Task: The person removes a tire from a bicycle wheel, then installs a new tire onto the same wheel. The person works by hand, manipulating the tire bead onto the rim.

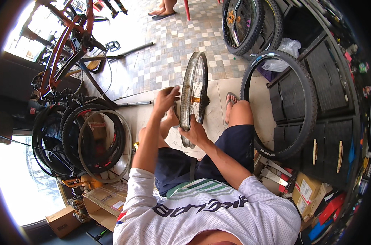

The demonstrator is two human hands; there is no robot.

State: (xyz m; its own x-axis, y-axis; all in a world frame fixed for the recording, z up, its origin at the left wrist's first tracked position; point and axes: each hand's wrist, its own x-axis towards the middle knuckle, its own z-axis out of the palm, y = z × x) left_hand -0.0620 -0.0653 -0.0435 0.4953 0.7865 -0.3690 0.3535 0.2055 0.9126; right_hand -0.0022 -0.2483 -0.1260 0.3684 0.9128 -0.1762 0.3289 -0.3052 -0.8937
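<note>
A bare bicycle wheel (pixel 187 87) stands upright between my knees, with no tyre on it. Its rim bed looks dull and stained, and a gold hub (pixel 196 100) sits at its centre. My right hand (pixel 195 131) grips the near, lower part of the rim, thumb on top. On the other side, my left hand (pixel 166 100) is held beside the rim with fingers apart and holds nothing. Whether its fingertips touch the rim I cannot tell. A loose black tyre (pixel 306 106) leans against the black cabinet to my right.
To the left, several tyres (pixel 67 134) hang or lean below an orange bicycle frame (pixel 59 61). Two wheels with tyres (pixel 255 28) stand at the far right. Cardboard boxes (pixel 102 202) lie near left. Black drawers (pixel 328 139) line the right. Another person's foot (pixel 163 16) shows at the far end.
</note>
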